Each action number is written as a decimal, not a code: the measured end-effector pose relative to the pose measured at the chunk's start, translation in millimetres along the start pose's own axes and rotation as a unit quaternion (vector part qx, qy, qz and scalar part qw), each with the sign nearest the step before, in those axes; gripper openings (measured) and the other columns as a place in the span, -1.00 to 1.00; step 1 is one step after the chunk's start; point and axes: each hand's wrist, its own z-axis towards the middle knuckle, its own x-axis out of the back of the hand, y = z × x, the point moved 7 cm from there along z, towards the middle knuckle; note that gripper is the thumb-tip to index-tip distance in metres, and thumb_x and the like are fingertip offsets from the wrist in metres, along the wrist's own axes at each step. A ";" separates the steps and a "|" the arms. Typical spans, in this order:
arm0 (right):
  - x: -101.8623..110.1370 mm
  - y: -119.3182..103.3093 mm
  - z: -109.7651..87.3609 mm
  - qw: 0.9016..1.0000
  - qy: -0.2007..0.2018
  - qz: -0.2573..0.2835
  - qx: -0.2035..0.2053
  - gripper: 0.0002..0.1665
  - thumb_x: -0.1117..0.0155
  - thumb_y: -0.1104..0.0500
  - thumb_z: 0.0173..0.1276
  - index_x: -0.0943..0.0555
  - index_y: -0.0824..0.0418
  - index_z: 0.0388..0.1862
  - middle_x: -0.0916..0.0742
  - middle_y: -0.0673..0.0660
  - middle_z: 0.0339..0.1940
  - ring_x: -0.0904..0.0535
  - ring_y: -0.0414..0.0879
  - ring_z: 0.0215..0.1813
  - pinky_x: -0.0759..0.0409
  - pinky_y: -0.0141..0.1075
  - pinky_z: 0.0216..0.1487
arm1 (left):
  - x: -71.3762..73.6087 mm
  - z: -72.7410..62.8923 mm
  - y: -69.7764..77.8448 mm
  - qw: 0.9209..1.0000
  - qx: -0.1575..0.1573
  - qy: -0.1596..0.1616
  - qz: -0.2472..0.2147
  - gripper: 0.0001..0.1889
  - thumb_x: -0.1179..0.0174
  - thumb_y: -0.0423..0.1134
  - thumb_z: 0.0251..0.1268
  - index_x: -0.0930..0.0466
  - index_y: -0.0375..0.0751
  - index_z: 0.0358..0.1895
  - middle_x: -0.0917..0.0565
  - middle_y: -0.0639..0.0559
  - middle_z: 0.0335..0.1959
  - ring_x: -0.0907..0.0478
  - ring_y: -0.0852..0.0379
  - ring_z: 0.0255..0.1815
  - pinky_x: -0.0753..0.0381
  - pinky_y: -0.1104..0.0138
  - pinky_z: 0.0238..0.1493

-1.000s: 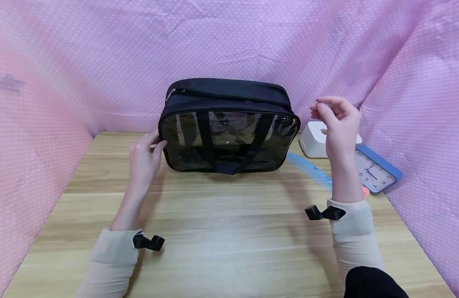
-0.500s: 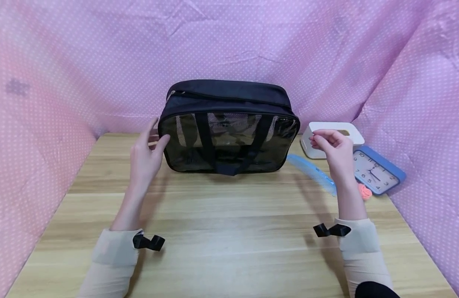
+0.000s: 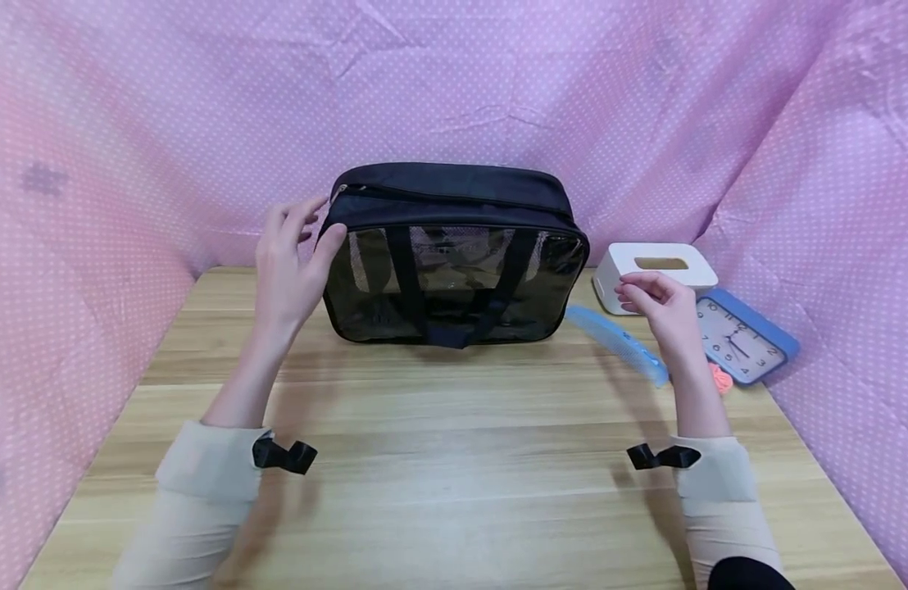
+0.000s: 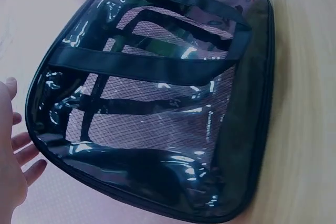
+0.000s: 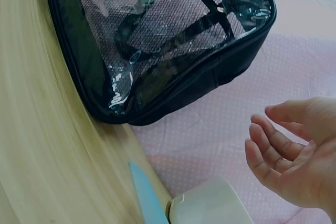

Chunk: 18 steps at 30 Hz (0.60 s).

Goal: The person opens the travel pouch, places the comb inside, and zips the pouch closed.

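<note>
A black toiletry bag [image 3: 454,287] with clear plastic panels stands upright at the back of the table. Its zipper pull [image 3: 341,189] sits at the left end of the top. My left hand [image 3: 288,266] is at the bag's upper left corner, fingers spread and thumb overlapping the front edge. In the left wrist view, the fingertips [image 4: 35,171] lie right beside the bag's rim. Off to the bag's right, my right hand [image 3: 664,311] hovers in the air with loosely bent fingers and nothing in them.
Behind the right hand is a white tissue box [image 3: 612,287] with a slot on top. A blue comb [image 3: 619,342], a blue square clock [image 3: 742,340] and a small coral-pink item [image 3: 720,378] lie near it. Pink dotted cloth [image 3: 454,82] encloses the wooden table [image 3: 454,459].
My left hand has risen along the bag's left side to its upper corner. My right hand has come down from above the tissue box to in front of it. The bag has barely shifted.
</note>
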 end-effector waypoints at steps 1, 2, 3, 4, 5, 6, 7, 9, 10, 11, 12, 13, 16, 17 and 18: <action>1.6 2.0 0.3 1.000 -0.001 -0.009 -0.005 -0.72 -0.33 0.33 0.43 -0.64 0.48 0.05 -0.85 -0.07 -0.28 -0.77 -0.31 -0.29 -0.74 -0.49 -0.21 | -0.5 4.7 2.9 1.000 -0.010 -0.001 0.001 -0.57 -0.28 -0.08 0.44 -0.64 -0.14 0.28 -0.57 -0.27 0.20 -0.56 -0.12 0.20 -0.48 0.22 0.24; 2.8 3.8 0.7 1.000 -0.004 -0.017 -0.009 -0.73 -0.33 0.32 0.44 -0.65 0.45 0.04 -0.85 -0.08 -0.28 -0.77 -0.32 -0.29 -0.73 -0.49 -0.20 | -1.2 9.5 5.5 1.000 -0.016 -0.003 -0.001 -0.59 -0.29 -0.09 0.43 -0.66 -0.14 0.26 -0.57 -0.25 0.22 -0.53 -0.11 0.23 -0.46 0.17 0.27; 4.1 5.4 1.1 0.999 -0.005 -0.030 -0.012 -0.76 -0.33 0.32 0.44 -0.68 0.39 0.03 -0.84 -0.09 -0.27 -0.76 -0.33 -0.29 -0.73 -0.50 -0.20 | -2.1 14.4 7.7 1.000 -0.021 -0.007 -0.003 -0.61 -0.29 -0.10 0.43 -0.68 -0.14 0.23 -0.57 -0.24 0.23 -0.51 -0.11 0.25 -0.43 0.13 0.30; 5.2 6.6 1.5 0.999 -0.007 -0.046 -0.013 -0.79 -0.34 0.30 0.44 -0.70 0.31 0.01 -0.84 -0.11 -0.27 -0.75 -0.34 -0.29 -0.73 -0.51 -0.20 | -3.1 19.5 9.6 1.000 -0.025 -0.013 -0.006 -0.63 -0.30 -0.11 0.42 -0.70 -0.14 0.20 -0.58 -0.22 0.24 -0.50 -0.10 0.28 -0.40 0.11 0.34; 6.4 7.5 1.8 0.998 -0.009 -0.063 -0.012 -0.80 -0.34 0.30 0.44 -0.71 0.27 0.00 -0.83 -0.12 -0.26 -0.74 -0.35 -0.28 -0.72 -0.51 -0.19 | -4.0 24.6 11.4 0.999 -0.030 -0.018 -0.007 -0.65 -0.30 -0.11 0.42 -0.72 -0.15 0.18 -0.59 -0.21 0.24 -0.49 -0.10 0.31 -0.38 0.10 0.37; 7.5 8.5 2.1 0.997 -0.011 -0.079 -0.012 -0.82 -0.33 0.30 0.44 -0.72 0.23 -0.01 -0.82 -0.13 -0.26 -0.74 -0.36 -0.27 -0.72 -0.52 -0.18 | -4.9 29.6 12.9 0.999 -0.032 -0.024 -0.009 -0.67 -0.30 -0.13 0.42 -0.73 -0.16 0.15 -0.60 -0.21 0.25 -0.47 -0.10 0.34 -0.36 0.09 0.40; 8.5 9.4 2.2 0.995 -0.013 -0.093 -0.012 -0.82 -0.33 0.29 0.45 -0.72 0.20 -0.01 -0.82 -0.14 -0.25 -0.74 -0.36 -0.25 -0.72 -0.52 -0.18 | -5.9 34.3 14.0 0.999 -0.034 -0.032 -0.010 -0.68 -0.30 -0.14 0.42 -0.74 -0.17 0.13 -0.60 -0.20 0.25 -0.47 -0.09 0.36 -0.35 0.09 0.42; 10.2 11.1 2.0 0.992 -0.015 -0.124 -0.011 -0.80 -0.32 0.28 0.46 -0.71 0.22 0.02 -0.81 -0.18 -0.24 -0.73 -0.37 -0.22 -0.71 -0.53 -0.16 | -7.7 42.7 15.2 0.998 -0.032 -0.049 -0.009 -0.71 -0.29 -0.15 0.43 -0.76 -0.19 0.09 -0.62 -0.19 0.24 -0.47 -0.10 0.37 -0.35 0.07 0.43; 10.9 12.1 1.8 0.991 -0.015 -0.136 -0.012 -0.78 -0.31 0.28 0.46 -0.70 0.25 0.05 -0.80 -0.19 -0.24 -0.73 -0.38 -0.21 -0.71 -0.53 -0.16 | -8.7 46.6 15.5 0.998 -0.031 -0.058 -0.006 -0.72 -0.28 -0.16 0.43 -0.77 -0.20 0.07 -0.63 -0.19 0.23 -0.47 -0.09 0.37 -0.35 0.07 0.43; 11.1 13.1 1.7 0.989 -0.017 -0.146 -0.013 -0.75 -0.31 0.27 0.47 -0.69 0.30 0.08 -0.80 -0.20 -0.24 -0.73 -0.38 -0.20 -0.71 -0.53 -0.15 | -9.8 50.0 15.7 0.997 -0.028 -0.068 -0.005 -0.73 -0.28 -0.16 0.44 -0.78 -0.20 0.06 -0.64 -0.18 0.23 -0.48 -0.09 0.37 -0.35 0.06 0.43; 11.0 14.0 1.6 0.987 -0.019 -0.158 -0.015 -0.72 -0.31 0.26 0.48 -0.67 0.33 0.10 -0.79 -0.22 -0.23 -0.72 -0.39 -0.19 -0.71 -0.53 -0.14 | -10.9 52.9 15.7 0.997 -0.027 -0.077 -0.005 -0.75 -0.28 -0.18 0.44 -0.78 -0.21 0.03 -0.65 -0.18 0.21 -0.49 -0.09 0.36 -0.35 0.06 0.42; 10.5 14.9 1.4 0.986 -0.021 -0.167 -0.016 -0.68 -0.31 0.25 0.48 -0.65 0.38 0.13 -0.79 -0.24 -0.23 -0.72 -0.40 -0.19 -0.71 -0.54 -0.13 | -12.0 55.5 15.5 0.996 -0.026 -0.085 -0.002 -0.76 -0.27 -0.20 0.44 -0.79 -0.22 0.01 -0.66 -0.17 0.20 -0.50 -0.09 0.35 -0.36 0.05 0.41; 8.6 16.2 1.0 0.982 -0.027 -0.186 -0.017 -0.58 -0.30 0.25 0.48 -0.58 0.49 0.20 -0.77 -0.27 -0.23 -0.70 -0.44 -0.19 -0.69 -0.56 -0.13 | -15.7 62.0 15.3 0.994 -0.026 -0.105 0.006 -0.80 -0.28 -0.23 0.44 -0.82 -0.22 -0.05 -0.70 -0.15 0.16 -0.54 -0.07 0.31 -0.40 0.06 0.36; 8.0 16.2 1.0 0.982 -0.030 -0.188 -0.016 -0.56 -0.29 0.26 0.49 -0.56 0.52 0.21 -0.77 -0.28 -0.23 -0.70 -0.44 -0.19 -0.69 -0.57 -0.13 | -17.4 64.0 15.3 0.993 -0.027 -0.111 0.009 -0.81 -0.28 -0.24 0.44 -0.82 -0.22 -0.06 -0.71 -0.14 0.15 -0.55 -0.07 0.30 -0.41 0.06 0.35; 7.3 16.5 1.1 0.981 -0.032 -0.188 -0.016 -0.56 -0.29 0.26 0.49 -0.55 0.53 0.22 -0.77 -0.28 -0.23 -0.70 -0.44 -0.19 -0.68 -0.58 -0.13 | -19.1 66.0 15.2 0.993 -0.029 -0.117 0.013 -0.81 -0.28 -0.24 0.44 -0.82 -0.22 -0.06 -0.71 -0.14 0.15 -0.55 -0.07 0.30 -0.41 0.06 0.33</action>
